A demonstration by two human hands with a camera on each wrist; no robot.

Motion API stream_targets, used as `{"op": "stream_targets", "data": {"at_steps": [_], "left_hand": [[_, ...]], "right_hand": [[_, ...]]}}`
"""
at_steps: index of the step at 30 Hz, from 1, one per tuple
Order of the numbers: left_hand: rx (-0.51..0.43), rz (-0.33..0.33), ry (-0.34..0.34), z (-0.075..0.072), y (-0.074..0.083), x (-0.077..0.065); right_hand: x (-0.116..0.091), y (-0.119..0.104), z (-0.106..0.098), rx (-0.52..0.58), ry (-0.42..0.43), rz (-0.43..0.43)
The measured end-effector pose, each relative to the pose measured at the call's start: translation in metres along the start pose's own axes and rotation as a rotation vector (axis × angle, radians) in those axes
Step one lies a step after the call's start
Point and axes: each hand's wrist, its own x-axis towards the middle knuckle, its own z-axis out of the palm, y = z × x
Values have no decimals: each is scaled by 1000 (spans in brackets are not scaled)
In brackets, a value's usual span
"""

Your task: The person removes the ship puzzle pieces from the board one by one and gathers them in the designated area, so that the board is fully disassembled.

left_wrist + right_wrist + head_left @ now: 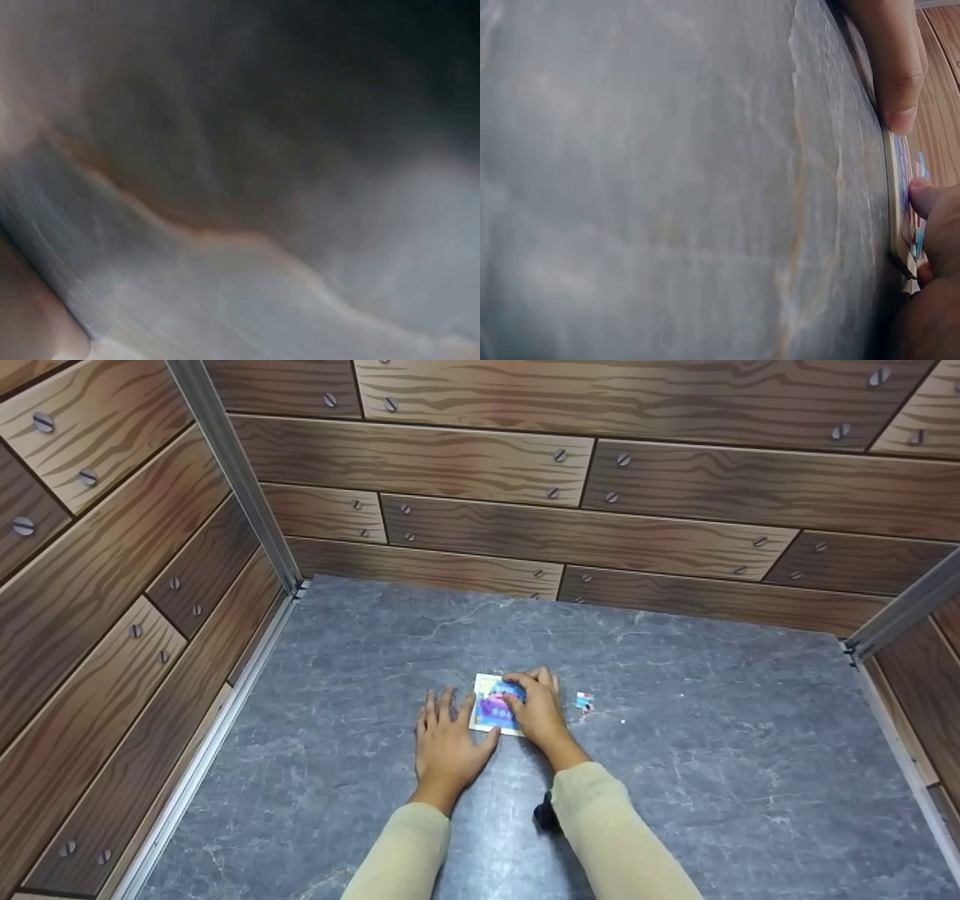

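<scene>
A small square picture puzzle point(498, 704) with a white border and a blue, pink and purple picture lies flat on the floor. My right hand point(538, 711) covers its right side, thumb and forefinger bent over the picture. In the right wrist view a tilted light-blue puzzle piece point(919, 238) rises from the board beside my right thumb point(922, 196), partly hidden by the hand. My left hand point(450, 744) lies spread on the floor at the left, its thumb at the puzzle's lower edge. The left wrist view is dark and blurred.
To the right of the puzzle lies a small loose piece point(585, 702) in white, blue and red. A tiny white speck point(622, 721) is farther right. A black object point(547, 814) shows beside the right sleeve. Wood-patterned walls point(480, 521) enclose the grey marbled floor point(720, 780).
</scene>
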Motion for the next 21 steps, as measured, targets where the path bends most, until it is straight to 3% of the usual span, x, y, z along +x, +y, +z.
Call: {"op": "stream_targets", "data": {"at_steps": [21], "left_hand": [[7,12,-2,-1,-1,-1]], "right_hand": [[0,-3,3,-47,29,14]]}}
